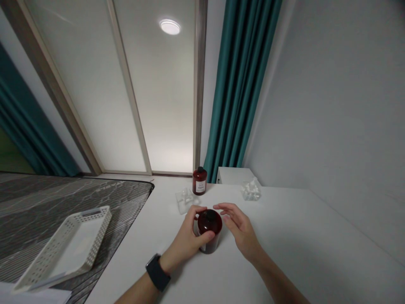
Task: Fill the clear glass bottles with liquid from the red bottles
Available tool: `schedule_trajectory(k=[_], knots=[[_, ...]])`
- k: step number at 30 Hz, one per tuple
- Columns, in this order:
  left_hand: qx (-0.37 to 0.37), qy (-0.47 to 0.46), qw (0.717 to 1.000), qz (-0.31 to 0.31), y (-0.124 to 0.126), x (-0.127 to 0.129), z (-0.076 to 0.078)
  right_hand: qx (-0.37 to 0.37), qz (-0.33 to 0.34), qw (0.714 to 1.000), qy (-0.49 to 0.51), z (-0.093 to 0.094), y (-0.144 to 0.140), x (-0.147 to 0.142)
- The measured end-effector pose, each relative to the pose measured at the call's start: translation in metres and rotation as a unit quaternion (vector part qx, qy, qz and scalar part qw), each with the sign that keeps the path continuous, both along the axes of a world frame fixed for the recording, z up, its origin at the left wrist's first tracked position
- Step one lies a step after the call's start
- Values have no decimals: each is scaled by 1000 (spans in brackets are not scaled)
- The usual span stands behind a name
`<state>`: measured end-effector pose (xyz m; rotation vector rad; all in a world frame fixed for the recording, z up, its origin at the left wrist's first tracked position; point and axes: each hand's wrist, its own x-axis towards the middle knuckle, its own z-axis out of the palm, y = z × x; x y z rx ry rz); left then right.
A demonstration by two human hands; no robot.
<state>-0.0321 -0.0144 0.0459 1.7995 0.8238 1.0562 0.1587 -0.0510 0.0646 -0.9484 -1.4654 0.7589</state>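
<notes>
Two hands met at one dark red bottle on the white table, as I watched from the headset feed.

Largest in my view was the white table (284,236), then the white perforated basket (68,247) resting off its left edge on grey patterned bedding (63,198). My left hand (190,240), black watch (157,272) at the wrist, clasped the near dark red bottle (209,234) standing upright mid-table. My right hand (238,228) hovered loose-fingered just beside its cap, grasping nothing. A second red bottle (199,180) stood farther back between two small clear containers (185,199).
</notes>
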Motion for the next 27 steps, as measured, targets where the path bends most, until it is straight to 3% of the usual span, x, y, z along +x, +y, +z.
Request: schedule_trajectory(k=[3, 9, 16, 21, 27], knots=[[2, -1, 1000, -2, 0, 0, -1, -21, 33, 999, 18, -3, 0, 2], [44, 5, 999, 4, 0, -2, 0, -8, -33, 999, 19, -17, 3, 3], [154, 21, 987, 38, 5, 0, 24, -56, 44, 997, 22, -34, 7, -3], [141, 45, 988, 37, 10, 5, 38, -90, 108, 988, 64, -33, 12, 0], [103, 57, 992, -35, 19, -1, 47, -106, 123, 982, 91, -31, 12, 1]])
